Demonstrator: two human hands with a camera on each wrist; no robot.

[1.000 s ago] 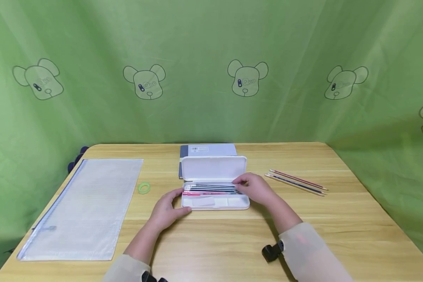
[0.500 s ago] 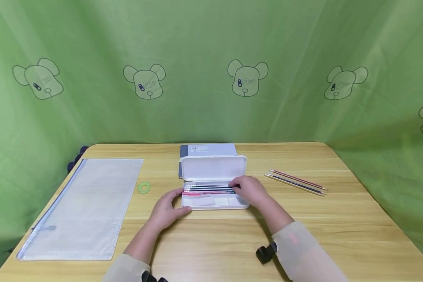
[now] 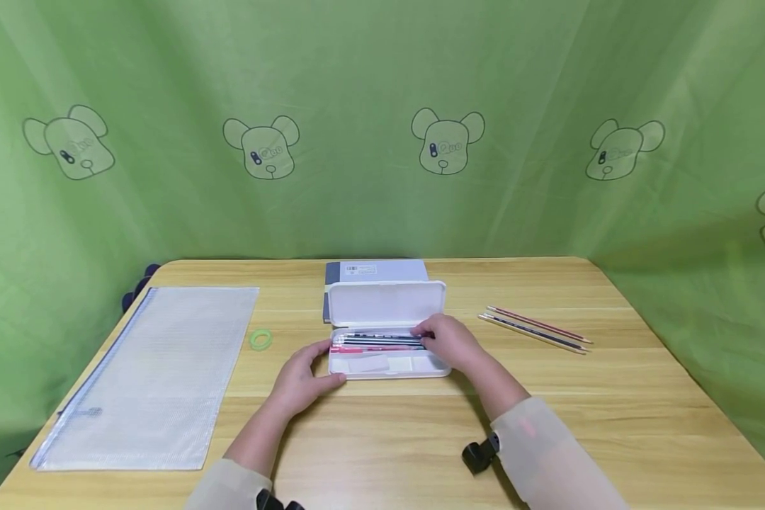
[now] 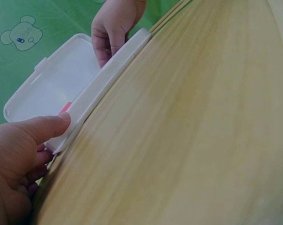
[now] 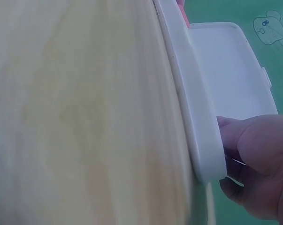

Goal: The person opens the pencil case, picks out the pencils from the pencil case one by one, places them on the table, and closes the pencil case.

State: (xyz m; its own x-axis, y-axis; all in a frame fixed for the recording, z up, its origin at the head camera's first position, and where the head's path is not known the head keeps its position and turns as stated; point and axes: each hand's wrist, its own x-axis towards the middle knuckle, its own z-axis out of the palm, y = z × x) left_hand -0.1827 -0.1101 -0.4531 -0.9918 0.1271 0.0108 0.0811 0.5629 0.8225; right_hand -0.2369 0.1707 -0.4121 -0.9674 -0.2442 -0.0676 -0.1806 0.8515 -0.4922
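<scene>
A white pencil case lies with its lid raised in the head view. Several dark striped pencils and a pink-red pen-like stick lie in its back part; a white eraser-like block sits in front. My left hand holds the case's left end, thumb along the front wall, as the left wrist view shows. Inside the right end, my right hand has its curled fingers on the ends of the pencils. Its fingertips are partly hidden by the hand and the case wall.
A notebook lies behind the case. On the right of the table are several loose pencils. A light green ring and a translucent zip pouch are at the left. Green curtain surrounds the table.
My right hand has shifted left and slightly inward along the pencils, then nearly stopped. The pencils in the case have turned or shifted a little. My left hand stays in place.
</scene>
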